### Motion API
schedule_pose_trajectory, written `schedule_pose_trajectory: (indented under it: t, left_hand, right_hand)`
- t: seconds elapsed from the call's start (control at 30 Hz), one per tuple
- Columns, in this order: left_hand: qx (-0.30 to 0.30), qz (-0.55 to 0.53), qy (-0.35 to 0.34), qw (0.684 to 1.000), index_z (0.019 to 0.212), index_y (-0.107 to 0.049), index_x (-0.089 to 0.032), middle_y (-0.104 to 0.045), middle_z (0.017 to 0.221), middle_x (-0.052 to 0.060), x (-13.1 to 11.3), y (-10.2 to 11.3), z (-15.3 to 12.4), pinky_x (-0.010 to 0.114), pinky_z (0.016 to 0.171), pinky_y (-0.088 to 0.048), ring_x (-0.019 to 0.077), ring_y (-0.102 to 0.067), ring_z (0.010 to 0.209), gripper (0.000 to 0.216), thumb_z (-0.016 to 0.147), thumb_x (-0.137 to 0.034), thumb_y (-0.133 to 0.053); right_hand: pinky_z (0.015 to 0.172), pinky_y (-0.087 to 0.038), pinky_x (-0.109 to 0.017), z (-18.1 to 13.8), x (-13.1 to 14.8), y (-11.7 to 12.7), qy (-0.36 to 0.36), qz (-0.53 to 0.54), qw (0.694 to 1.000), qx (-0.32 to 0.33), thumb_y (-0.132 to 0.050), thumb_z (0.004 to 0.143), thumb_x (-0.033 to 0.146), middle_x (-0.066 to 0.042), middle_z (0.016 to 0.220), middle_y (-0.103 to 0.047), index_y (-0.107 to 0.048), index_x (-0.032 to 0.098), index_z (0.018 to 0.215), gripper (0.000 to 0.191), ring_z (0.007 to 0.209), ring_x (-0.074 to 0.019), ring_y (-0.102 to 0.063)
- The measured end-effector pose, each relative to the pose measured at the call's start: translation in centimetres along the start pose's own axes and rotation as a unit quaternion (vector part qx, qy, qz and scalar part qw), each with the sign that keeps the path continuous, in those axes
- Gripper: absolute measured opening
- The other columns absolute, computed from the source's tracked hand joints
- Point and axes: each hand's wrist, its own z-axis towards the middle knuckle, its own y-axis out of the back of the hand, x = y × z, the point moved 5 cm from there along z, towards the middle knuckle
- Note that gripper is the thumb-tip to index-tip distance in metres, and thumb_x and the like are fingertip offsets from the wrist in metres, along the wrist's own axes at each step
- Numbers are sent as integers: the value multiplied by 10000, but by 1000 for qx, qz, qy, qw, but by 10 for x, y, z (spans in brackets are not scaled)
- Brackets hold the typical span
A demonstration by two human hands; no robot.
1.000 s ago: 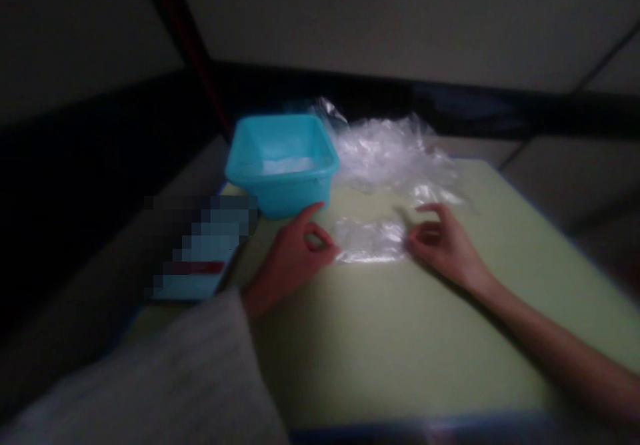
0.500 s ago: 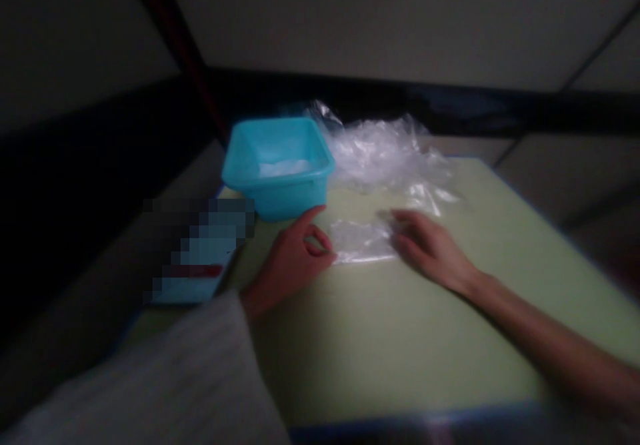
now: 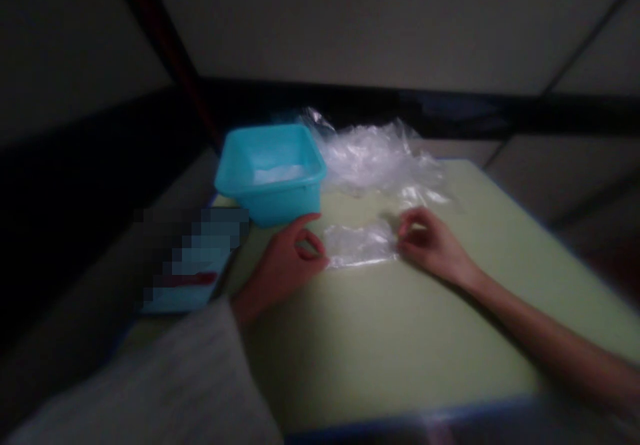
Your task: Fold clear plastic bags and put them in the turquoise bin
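Note:
A small clear plastic bag [image 3: 360, 243] lies flat on the pale green table between both hands. My left hand [image 3: 290, 255] pinches its near left corner between thumb and a finger, with another finger stretched forward. At the bag's right edge, my right hand [image 3: 425, 241] has its thumb and fingertips curled together in a pinch on the plastic. The picture is dim and blurred, so the exact fingertip contact is hard to see.
A turquoise plastic basin [image 3: 280, 201] with something whitish inside stands behind my left hand. To its right lies a heap of crumpled clear plastic bags [image 3: 373, 155]. A pixelated flat panel [image 3: 200, 258] is at the left edge of the table [image 3: 390, 345].
My right hand's fingers have closed into a pinch at the bag's right edge. The left hand keeps its grip. The whole view has shifted slightly.

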Motion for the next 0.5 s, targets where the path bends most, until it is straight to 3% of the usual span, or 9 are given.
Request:
schedule_pose_trajectory:
  t: [0.5]
  left_hand:
    - [10,15,-8,1000,1229,-440,-156,-635,780,-8,5,1,1,216,503,-476,131,-620,567,666,598,-114,-649]
  right_hand:
    - [437,-373,-208,-3,-3,-2,16,-15,998,57,-575,652,94,12,883,-489,-417,213,1039,435,547,-72,-490]
